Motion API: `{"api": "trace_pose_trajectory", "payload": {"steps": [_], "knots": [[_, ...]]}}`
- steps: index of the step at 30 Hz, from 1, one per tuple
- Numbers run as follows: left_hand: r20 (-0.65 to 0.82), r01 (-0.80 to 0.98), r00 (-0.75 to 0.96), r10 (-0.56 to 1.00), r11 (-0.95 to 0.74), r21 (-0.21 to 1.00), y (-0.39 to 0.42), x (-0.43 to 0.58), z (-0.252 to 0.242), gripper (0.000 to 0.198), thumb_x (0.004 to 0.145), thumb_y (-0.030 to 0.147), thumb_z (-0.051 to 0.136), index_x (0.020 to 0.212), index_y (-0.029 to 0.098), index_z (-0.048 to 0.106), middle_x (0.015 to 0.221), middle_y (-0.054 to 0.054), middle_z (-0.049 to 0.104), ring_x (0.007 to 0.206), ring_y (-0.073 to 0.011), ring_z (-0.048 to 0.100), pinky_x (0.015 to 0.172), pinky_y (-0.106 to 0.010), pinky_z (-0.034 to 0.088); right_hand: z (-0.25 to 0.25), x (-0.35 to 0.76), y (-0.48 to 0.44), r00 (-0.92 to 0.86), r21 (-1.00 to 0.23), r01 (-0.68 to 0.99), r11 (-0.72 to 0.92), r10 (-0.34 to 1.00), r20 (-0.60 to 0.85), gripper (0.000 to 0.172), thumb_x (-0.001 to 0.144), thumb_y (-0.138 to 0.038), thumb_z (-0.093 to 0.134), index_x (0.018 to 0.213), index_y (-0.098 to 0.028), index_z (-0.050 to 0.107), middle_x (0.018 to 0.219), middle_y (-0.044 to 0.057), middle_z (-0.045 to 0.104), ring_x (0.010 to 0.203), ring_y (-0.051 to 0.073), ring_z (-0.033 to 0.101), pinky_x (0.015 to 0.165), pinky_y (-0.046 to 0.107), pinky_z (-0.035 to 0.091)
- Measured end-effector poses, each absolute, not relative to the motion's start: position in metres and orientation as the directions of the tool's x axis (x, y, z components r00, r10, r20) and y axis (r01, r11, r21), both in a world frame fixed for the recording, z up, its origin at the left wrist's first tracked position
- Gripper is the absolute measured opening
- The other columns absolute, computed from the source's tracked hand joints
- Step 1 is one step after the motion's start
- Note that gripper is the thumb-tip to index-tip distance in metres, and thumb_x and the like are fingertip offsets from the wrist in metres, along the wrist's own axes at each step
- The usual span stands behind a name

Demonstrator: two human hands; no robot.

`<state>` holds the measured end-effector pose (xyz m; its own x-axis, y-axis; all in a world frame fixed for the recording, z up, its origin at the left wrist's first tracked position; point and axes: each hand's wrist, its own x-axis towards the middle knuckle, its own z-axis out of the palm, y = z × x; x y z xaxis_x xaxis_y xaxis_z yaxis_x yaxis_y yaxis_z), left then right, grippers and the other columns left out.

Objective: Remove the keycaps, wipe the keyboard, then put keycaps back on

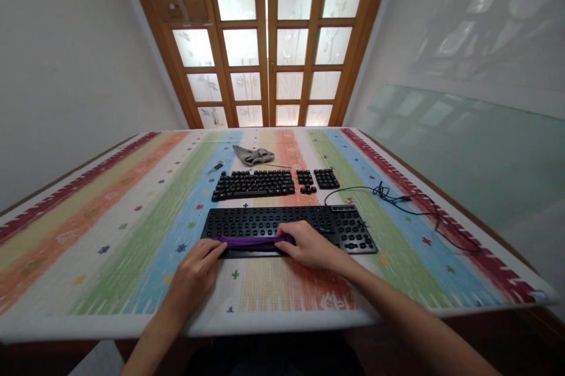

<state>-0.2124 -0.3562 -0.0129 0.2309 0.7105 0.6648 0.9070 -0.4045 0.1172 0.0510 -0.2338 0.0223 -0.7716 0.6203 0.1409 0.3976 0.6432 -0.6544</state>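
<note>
A black keyboard (265, 212) with its keycaps off lies flat before me. Across its lower rows runs a strip of purple cloth (251, 241), stretched between my two hands. The fingers of my left hand (197, 270) are closed on the strip's left end, at the keyboard's front left corner. Over the lower middle of the keyboard, my right hand (306, 245) pinches the other end. That hand hides some of the switches beneath it. Just behind the keyboard sit loose black keycaps (253, 183), laid out in blocks like a keyboard layout.
A crumpled grey cloth (253, 156) lies behind the keycaps, with a thin rod (278, 166) near it. To its left is a small dark tool (216, 167). The keyboard's black cable (392, 195) loops to the right over the striped tablecloth (119, 246).
</note>
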Motion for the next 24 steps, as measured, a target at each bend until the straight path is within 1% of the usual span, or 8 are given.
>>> {"api": "trace_pose_trajectory", "payload": {"steps": [4,7,13,18,24], "knots": [[0.665,0.893,0.255,0.701,-0.435,0.116,-0.354,-0.21,-0.015,0.036,0.088,0.001,0.041,0.107,0.016,0.068,0.095,-0.01,0.067,0.091,-0.0205,0.064,0.08,-0.037,0.06,0.022,0.055,-0.231,-0.761,-0.632,0.42,0.652,0.632,0.146,0.007,0.084,-0.013,0.063,0.078,-0.016,0.065,0.07,-0.001,0.06,0.064,0.011,0.05,0.064,0.023,0.034],[0.657,0.875,0.261,0.707,-0.461,0.148,-0.352,-0.207,-0.017,0.039,0.087,-0.002,0.04,0.109,0.016,0.068,0.096,-0.01,0.067,0.092,-0.0201,0.063,0.08,-0.036,0.06,0.023,0.061,-0.229,-0.75,-0.626,0.438,0.645,0.646,0.14,0.007,0.084,-0.014,0.062,0.079,-0.016,0.066,0.07,-0.001,0.061,0.065,0.011,0.051,0.064,0.023,0.034],[0.625,0.865,0.268,0.733,-0.468,0.178,-0.349,-0.202,-0.013,0.041,0.085,-0.002,0.042,0.11,0.017,0.068,0.096,-0.009,0.067,0.093,-0.0205,0.062,0.08,-0.037,0.059,0.026,0.069,-0.231,-0.742,-0.627,0.467,0.624,0.662,0.107,0.006,0.084,-0.015,0.064,0.08,-0.016,0.067,0.07,-0.001,0.062,0.064,0.011,0.05,0.063,0.023,0.033],[0.606,0.876,0.264,0.75,-0.45,0.176,-0.349,-0.201,-0.011,0.038,0.085,-0.001,0.043,0.108,0.017,0.068,0.095,-0.009,0.066,0.091,-0.021,0.062,0.08,-0.038,0.059,0.024,0.07,-0.232,-0.75,-0.624,0.451,0.639,0.65,0.124,0.005,0.085,-0.017,0.064,0.08,-0.016,0.067,0.07,-0.001,0.062,0.063,0.011,0.05,0.063,0.023,0.033],[0.604,0.866,0.286,0.744,-0.47,0.17,-0.348,-0.202,-0.011,0.042,0.083,-0.004,0.04,0.109,0.016,0.067,0.096,-0.009,0.067,0.091,-0.0199,0.061,0.079,-0.037,0.059,0.025,0.071,-0.232,-0.749,-0.613,0.458,0.644,0.651,0.124,0.005,0.084,-0.017,0.064,0.081,-0.017,0.067,0.071,0.0,0.063,0.065,0.012,0.052,0.064,0.023,0.034]]}}
